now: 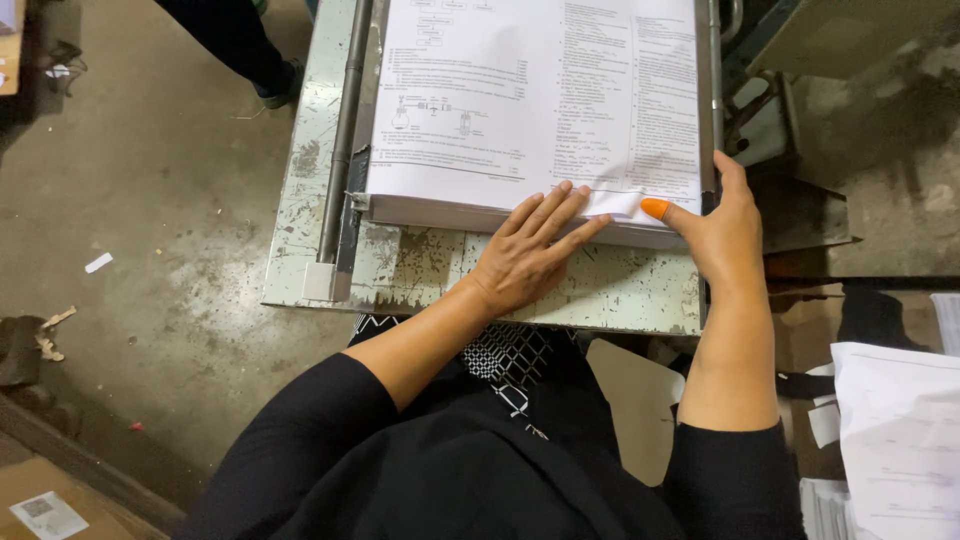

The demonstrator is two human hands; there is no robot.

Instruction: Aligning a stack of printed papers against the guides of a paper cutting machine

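We press our open left hand (525, 255) flat on the printed-sheet stack (530, 110) front edge while our right hand (720, 225) pinches 1 lifted corner; remaining sheets lie unturned.

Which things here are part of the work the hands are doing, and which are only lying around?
In hand:
- stack of printed sheets
- left hand, flat on its near edge
- right hand, orange thumb cover lifting a sheet corner
- worn metal table

Lying about:
- paper scraps on the floor
- loose sheets at right
- cardboard box
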